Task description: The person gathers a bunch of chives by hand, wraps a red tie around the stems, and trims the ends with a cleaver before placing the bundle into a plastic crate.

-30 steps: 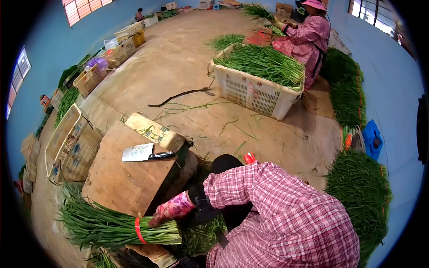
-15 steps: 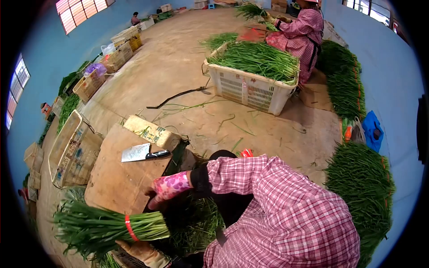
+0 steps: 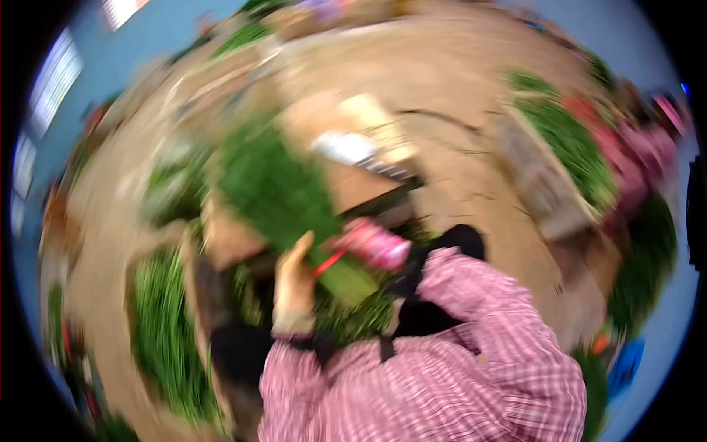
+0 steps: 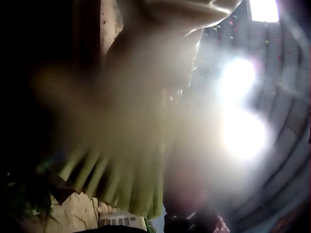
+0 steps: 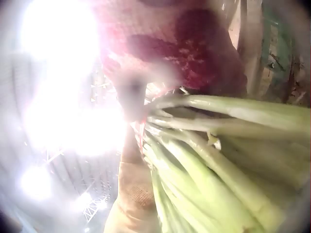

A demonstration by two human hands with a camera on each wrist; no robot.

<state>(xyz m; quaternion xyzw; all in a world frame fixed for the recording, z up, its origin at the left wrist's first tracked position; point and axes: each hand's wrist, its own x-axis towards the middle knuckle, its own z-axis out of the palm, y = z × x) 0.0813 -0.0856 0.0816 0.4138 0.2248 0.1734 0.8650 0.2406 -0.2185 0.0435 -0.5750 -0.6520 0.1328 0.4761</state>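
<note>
A bunch of chives (image 3: 280, 188), tied with a red band (image 3: 330, 261), lies aslant between the hands, leaves pointing away and pale cut ends towards the body. My left hand (image 3: 293, 283), in a tan glove, grips its left side near the band, thumb upward. On the other side my right hand (image 3: 372, 243), in a pink patterned glove, holds the bunch by the band. In the right wrist view its fingers (image 5: 133, 97) are at the band, above spread pale stalks (image 5: 194, 170). The left wrist view is hazy, with stalk ends (image 4: 126, 187) below the glove.
Beyond the bunch, a cleaver (image 3: 346, 149) lies on a brown board (image 3: 353, 188) beside a pale block (image 3: 375, 121). A crate of loose chives (image 3: 166, 331) stands at left. Another full crate (image 3: 545, 177) is at right, near a seated person (image 3: 641, 158).
The head view has swung left and blurred. The bunch has turned from pointing left to pointing away. My right hand, apart from it half a second ago, is back on it.
</note>
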